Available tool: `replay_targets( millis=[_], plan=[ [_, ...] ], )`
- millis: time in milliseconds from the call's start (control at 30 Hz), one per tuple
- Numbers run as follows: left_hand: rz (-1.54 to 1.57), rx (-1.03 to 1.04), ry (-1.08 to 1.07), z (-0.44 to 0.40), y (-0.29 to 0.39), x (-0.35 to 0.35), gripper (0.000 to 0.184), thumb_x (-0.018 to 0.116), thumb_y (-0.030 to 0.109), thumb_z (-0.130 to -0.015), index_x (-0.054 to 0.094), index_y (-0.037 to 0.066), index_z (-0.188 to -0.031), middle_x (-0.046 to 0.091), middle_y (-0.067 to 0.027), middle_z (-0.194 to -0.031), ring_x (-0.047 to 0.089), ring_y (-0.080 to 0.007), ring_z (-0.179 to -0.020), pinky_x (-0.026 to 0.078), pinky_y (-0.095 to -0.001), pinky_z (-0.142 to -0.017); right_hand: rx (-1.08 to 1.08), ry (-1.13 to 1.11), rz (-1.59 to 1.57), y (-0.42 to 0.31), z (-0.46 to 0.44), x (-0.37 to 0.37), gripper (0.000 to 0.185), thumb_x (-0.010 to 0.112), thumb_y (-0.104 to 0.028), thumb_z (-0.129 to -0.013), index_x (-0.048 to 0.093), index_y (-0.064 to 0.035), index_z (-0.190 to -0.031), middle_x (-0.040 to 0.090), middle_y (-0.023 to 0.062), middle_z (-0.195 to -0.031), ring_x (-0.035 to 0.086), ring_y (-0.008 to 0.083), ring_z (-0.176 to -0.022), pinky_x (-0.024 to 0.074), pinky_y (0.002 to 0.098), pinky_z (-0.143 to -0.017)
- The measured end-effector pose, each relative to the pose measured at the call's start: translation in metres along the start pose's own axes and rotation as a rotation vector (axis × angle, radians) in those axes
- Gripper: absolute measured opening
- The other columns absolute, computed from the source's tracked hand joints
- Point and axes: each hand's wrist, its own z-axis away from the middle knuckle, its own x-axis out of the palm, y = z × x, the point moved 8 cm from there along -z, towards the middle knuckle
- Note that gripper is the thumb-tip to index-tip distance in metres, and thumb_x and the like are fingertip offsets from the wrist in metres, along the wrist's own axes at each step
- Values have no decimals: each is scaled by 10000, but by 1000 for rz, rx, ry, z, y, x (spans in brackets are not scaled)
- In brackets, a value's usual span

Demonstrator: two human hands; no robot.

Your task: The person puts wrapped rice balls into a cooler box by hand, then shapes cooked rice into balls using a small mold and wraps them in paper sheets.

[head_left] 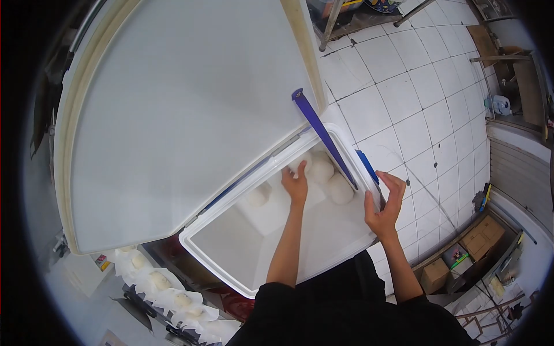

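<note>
An open chest with a white rim (222,275) holds several round, pale balls, two of them large (340,189) near its right end. My left hand (295,183) reaches inside with thumb and fingers curved around a pale round thing (300,164) beside the other balls. Outside the right edge, my right hand (385,210) is raised with its thumb and fingers apart, holding nothing. A blue strut (323,135) slants from the raised lid (190,115) down to the chest's right end.
White floor tiles (427,109) extend to the right. Cardboard boxes (483,236) stand at the lower right, and a metal-legged rack (330,29) at the top. Pale round items on white paper (158,281) line the lower left.
</note>
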Motion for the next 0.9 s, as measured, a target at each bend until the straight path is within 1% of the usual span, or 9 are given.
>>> replay_targets(
  millis=[133, 233, 400, 500, 567, 633, 733, 833, 900],
  plan=[
    [-162, -93, 21, 10, -48, -62, 482, 758, 301, -898, 596, -39, -1199, 678, -226, -1135, 668, -322, -1006, 505, -373, -890, 32, -85, -17, -1, 0, 9, 512, 705, -43, -760, 548, -14, -1247, 591, 166, -1182, 532, 331, -1063, 450, 410, -903],
    [-427, -312, -70, 25, -73, -91, 529, 767, 348, -882, 573, -36, -1188, 668, -255, -1122, 664, -351, -985, 508, -385, -882, 32, -77, -30, -3, -1, 10, 490, 710, -47, -757, 565, -9, -1224, 600, 164, -1172, 532, 330, -1062, 451, 411, -897],
    [-534, -207, -308, 40, -115, -80, 608, 776, 350, -858, 509, -22, -1258, 639, -255, -1121, 606, -401, -1069, 507, -432, -895, -150, 81, 174, -26, 6, -2, 386, 704, -30, -743, 628, 5, -1119, 622, 158, -1125, 560, 311, -1011, 464, 411, -864],
    [-736, -34, -178, 48, -85, -71, 590, 756, 315, -874, 510, -19, -1294, 624, -245, -1145, 561, -410, -1147, 492, -457, -928, -282, -81, -245, -36, 26, 33, 320, 662, 30, -754, 655, 16, -1074, 623, 169, -1113, 584, 317, -961, 485, 397, -837],
    [-715, 130, -70, 42, -40, -61, 561, 741, 300, -886, 530, -17, -1298, 617, -240, -1173, 538, -415, -1184, 479, -471, -948, -158, -480, -256, -53, 24, 90, 437, 626, 80, -765, 602, 13, -1196, 621, 199, -1123, 603, 367, -992, 505, 398, -858],
    [-547, 314, -9, 27, -5, -45, 531, 728, 290, -897, 554, -12, -1298, 612, -237, -1211, 522, -421, -1205, 467, -486, -964, 71, -692, -249, -38, 28, 143, 562, 578, 85, -832, 445, -26, -1366, 567, 249, -1240, 565, 457, -1100, 501, 453, -941],
    [-350, 121, 1, -12, -8, -22, 464, 729, 282, -879, 615, 22, -1246, 626, -213, -1241, 536, -429, -1200, 457, -503, -974, 29, -745, -64, -1, 38, 210, 685, 573, 75, -835, 303, -32, -1455, 492, 276, -1376, 479, 503, -1257, 476, 489, -1024],
    [-390, 35, -219, -34, -20, 5, 444, 736, 280, -855, 643, 64, -1231, 642, -186, -1259, 558, -416, -1195, 442, -496, -998, -21, -793, 288, 17, 55, 240, 751, 556, 73, -840, 235, -70, -1504, 411, 284, -1469, 372, 504, -1370, 468, 492, -1061],
    [-481, 14, -157, -33, -28, 8, 435, 742, 283, -844, 657, 73, -1216, 652, -177, -1249, 574, -410, -1180, 444, -479, -1003, 36, -765, 284, 20, 62, 238, 827, 564, 80, -827, 209, -112, -1549, 428, 274, -1466, 375, 498, -1374, 477, 482, -1039]
  ],
)
